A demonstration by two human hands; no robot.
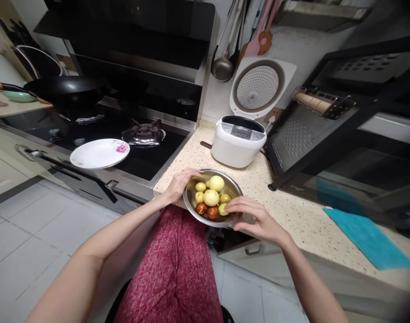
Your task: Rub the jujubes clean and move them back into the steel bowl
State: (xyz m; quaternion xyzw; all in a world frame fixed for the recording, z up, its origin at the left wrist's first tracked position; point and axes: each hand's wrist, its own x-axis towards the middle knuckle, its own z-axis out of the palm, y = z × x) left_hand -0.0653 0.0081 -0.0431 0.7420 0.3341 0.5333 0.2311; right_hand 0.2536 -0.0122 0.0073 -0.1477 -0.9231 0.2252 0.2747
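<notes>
A shallow metal bowl (237,190) sits at the counter's front edge, close to my legs. Inside it lie several pale yellow-green round pieces (211,198), two of them larger than the others, and glossy red-brown ones (212,212) at the near side; I cannot tell their exact kind. My left hand (181,185) holds the bowl's left rim, fingers over the edge. Over the right rim reaches my right hand (254,217), its fingers stretched above the yellow-green pieces and its thumb apart, near the rim. No piece shows between its fingers, though the fingertips may touch one.
Behind the bowl stands a white rice cooker (239,141) with its lid raised. A flowered white plate (99,153) overhangs the front of the black stove (147,163); a wok (68,87) rests farther left. At right are a dark oven (353,157) and a teal cloth (368,237).
</notes>
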